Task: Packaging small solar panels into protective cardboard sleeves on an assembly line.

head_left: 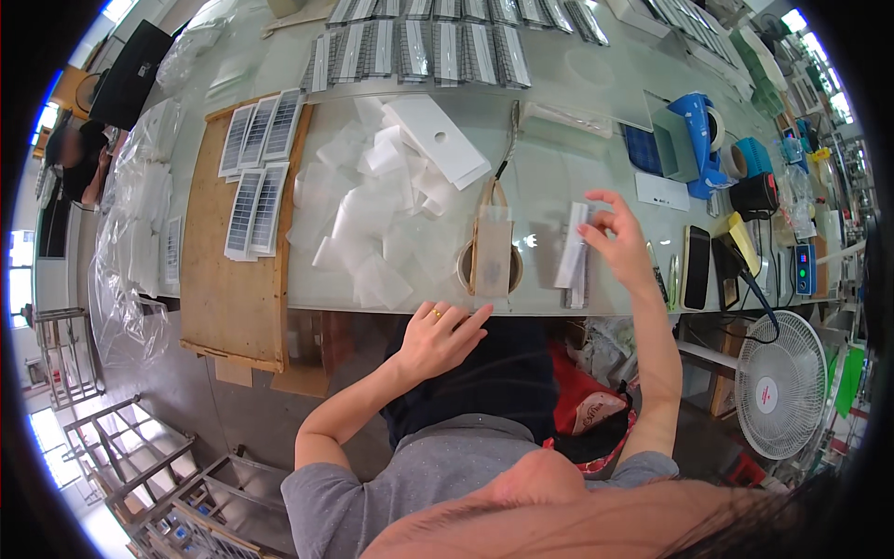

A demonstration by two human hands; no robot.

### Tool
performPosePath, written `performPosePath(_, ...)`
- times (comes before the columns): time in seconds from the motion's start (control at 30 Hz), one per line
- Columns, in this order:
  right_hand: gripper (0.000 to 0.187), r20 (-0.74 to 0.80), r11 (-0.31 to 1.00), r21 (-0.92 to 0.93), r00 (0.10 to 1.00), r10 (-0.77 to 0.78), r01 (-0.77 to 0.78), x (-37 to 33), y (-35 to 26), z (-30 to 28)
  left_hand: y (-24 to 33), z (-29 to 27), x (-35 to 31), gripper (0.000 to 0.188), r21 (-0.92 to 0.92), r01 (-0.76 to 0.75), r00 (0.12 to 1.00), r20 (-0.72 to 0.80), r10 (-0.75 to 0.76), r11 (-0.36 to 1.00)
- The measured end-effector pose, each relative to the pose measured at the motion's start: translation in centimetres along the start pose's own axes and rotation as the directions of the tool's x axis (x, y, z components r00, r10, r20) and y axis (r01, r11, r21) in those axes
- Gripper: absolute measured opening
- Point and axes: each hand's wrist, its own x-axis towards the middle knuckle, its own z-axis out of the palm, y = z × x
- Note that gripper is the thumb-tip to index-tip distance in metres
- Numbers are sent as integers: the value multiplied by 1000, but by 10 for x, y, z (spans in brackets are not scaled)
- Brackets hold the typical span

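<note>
My left hand (441, 337) rests by the table's front edge, fingers stretched out and slightly apart, with nothing in it. Its fingertips lie close to the lower end of a flat tan block (492, 258) with a strap loop at its top. Beneath that block shows a round ring-shaped thing (464, 267). On the right, my right hand (615, 240) hovers at a narrow stack of white strips (570, 250), thumb and fingers curved and apart. The thumb tip is at the strips' right edge; whether it touches them I cannot tell. A dark-gridded strip (578, 291) partly shows under the white ones.
Crumpled translucent film pieces (363, 219) and a white box (438, 140) lie left of centre. A wooden board (233, 307) carries several gridded panels (256, 210). Rows of wrapped strips (414, 51) line the back. At right are a blue tape dispenser (697, 140), phone (695, 267) and fan (780, 384).
</note>
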Motion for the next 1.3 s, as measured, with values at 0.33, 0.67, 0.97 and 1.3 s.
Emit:
performPosePath(0.33,35,139,917,376,987,84,-131,29,-17,92,0,-2,-3,48,35,6,999,36,-7,999)
performPosePath(0.67,30,85,986,159,996,36,-50,22,-27,95,-3,-2,-3,49,50,-19,999,34,17,999)
performPosePath(0.97,30,51,994,108,998,-32,26,21,-28,95,-3,-1,-5,50,52,-30,999,40,28,998)
performPosePath(1.3,31,39,995,70,997,-69,66,21,-28,94,-3,-1,-6,50,48,-23,999,39,21,999)
